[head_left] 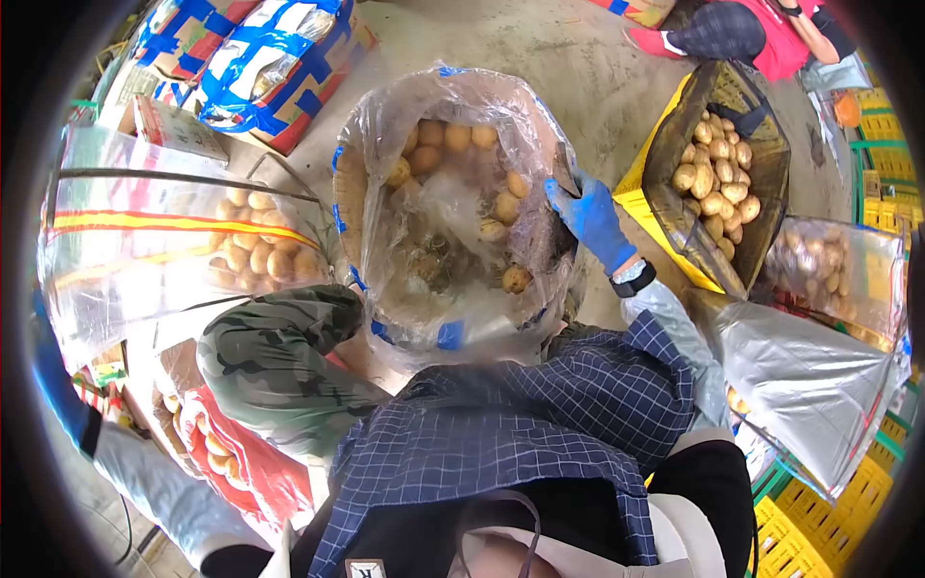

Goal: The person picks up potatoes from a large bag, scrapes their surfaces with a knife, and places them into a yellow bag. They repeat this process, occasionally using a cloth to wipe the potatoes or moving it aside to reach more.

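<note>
Between my knees stands a round, brown-walled container (349,207) lined with clear plastic (385,125). Potatoes (458,137) lie inside along its far and right sides, partly under the crumpled film. My right hand (593,223), in a blue glove, is closed over the container's right rim. Far out at the left edge of the view is my left hand (56,371), also blue-gloved. The dark border and lens distortion hide its fingers. It is nearest to a clear plastic bag (116,260) holding potatoes at its right end.
A yellow crate (647,183) with a dark liner holds potatoes on the right. Blue-taped boxes (279,67) stand at the back left. A red net sack (252,462) lies beside my left leg. Silver sheeting (809,361) covers something at right. Another person (737,39) sits at the back right.
</note>
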{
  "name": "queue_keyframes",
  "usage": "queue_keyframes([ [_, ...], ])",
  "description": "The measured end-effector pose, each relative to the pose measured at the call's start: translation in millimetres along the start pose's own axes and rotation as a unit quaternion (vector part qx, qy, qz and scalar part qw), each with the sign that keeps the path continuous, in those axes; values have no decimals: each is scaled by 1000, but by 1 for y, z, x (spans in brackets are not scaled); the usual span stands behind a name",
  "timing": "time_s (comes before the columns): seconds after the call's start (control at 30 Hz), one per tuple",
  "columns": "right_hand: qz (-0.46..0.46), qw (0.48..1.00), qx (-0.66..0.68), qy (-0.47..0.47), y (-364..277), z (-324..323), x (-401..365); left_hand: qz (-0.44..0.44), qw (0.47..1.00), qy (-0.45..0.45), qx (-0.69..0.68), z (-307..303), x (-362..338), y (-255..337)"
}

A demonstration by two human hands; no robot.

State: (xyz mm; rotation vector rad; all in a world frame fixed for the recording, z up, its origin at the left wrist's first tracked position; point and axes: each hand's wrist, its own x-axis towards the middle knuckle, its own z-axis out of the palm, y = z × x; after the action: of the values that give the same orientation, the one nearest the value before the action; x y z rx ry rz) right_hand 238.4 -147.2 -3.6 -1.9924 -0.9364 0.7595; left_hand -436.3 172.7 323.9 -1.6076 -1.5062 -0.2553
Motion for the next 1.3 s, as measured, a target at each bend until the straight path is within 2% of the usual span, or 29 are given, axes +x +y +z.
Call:
queue_keyframes([
  [0.03,14,1000,-1,-3,4,-3,1,25,1000,-8,11,-12,-7,16],
  [0.07,30,1000,-3,-9,9,-6,1,18,997,4,-79,-18,-19,38],
  [0.1,45,999,-6,-15,15,-9,2,13,977,14,-211,-43,-37,91],
  [0.13,8,1000,-20,4,24,-10,1,15,936,6,-352,-70,-56,148],
  [0.2,46,997,-32,-52,20,-16,-7,43,802,-91,-589,-116,-96,267],
  [0.23,61,994,-37,-77,15,-20,-5,74,727,-164,-663,-131,-116,325],
  [0.3,103,988,-11,-117,8,-22,-16,171,606,-315,-710,-142,-165,443],
  [0.33,118,984,15,-135,5,-22,-21,217,577,-378,-691,-135,-196,497],
  [0.37,132,979,41,-149,6,-23,-23,333,597,-306,-662,-101,-247,556],
  [0.4,108,986,51,-113,17,-18,-26,370,572,-390,-619,-94,-289,589],
  [0.43,100,988,65,-97,25,-16,-28,405,540,-471,-567,-96,-315,610],
  [0.47,93,989,78,-81,33,-14,-29,500,485,-511,-503,-105,-325,616],
  [0.53,93,989,96,-70,37,-14,-26,555,437,-546,-451,-111,-349,623],
  [0.6,118,984,105,-85,29,-15,-26,486,458,-562,-487,-99,-412,634],
  [0.67,140,980,106,-88,17,-17,-23,474,441,-532,-546,-53,-499,663],
  [0.73,147,979,111,-89,18,-17,-22,499,418,-535,-539,-44,-506,663],
  [0.77,145,979,116,-86,21,-17,-21,532,402,-553,-501,-67,-449,647],
  [0.83,143,978,136,-73,24,-19,-22,599,350,-558,-456,-73,-407,639],
  [0.9,143,974,167,-61,22,-20,-25,660,283,-538,-441,-50,-392,635],
  [0.97,169,962,203,-68,15,-23,-24,423,188,-642,-612,-28,-409,619],
  [1.0,180,956,220,-72,12,-25,-24,294,95,-700,-644,-32,-401,609],
  [1.03,174,957,226,-58,12,-26,-22,158,-3,-732,-662,-38,-392,600],
  [1.1,164,957,236,-32,15,-28,-23,-108,-272,-777,-557,-80,-327,569],
  [1.2,125,957,254,61,7,-42,-21,-120,-304,-741,-586,-69,-305,536],
  [1.23,97,961,257,36,1,-50,-20,-129,-313,-731,-592,-69,-300,524],
  [1.27,93,970,221,39,-7,-51,-20,-130,-277,-733,-607,-73,-298,515],
  [1.3,91,978,181,44,-18,-49,-19,-131,-293,-716,-620,-73,-295,508],
])
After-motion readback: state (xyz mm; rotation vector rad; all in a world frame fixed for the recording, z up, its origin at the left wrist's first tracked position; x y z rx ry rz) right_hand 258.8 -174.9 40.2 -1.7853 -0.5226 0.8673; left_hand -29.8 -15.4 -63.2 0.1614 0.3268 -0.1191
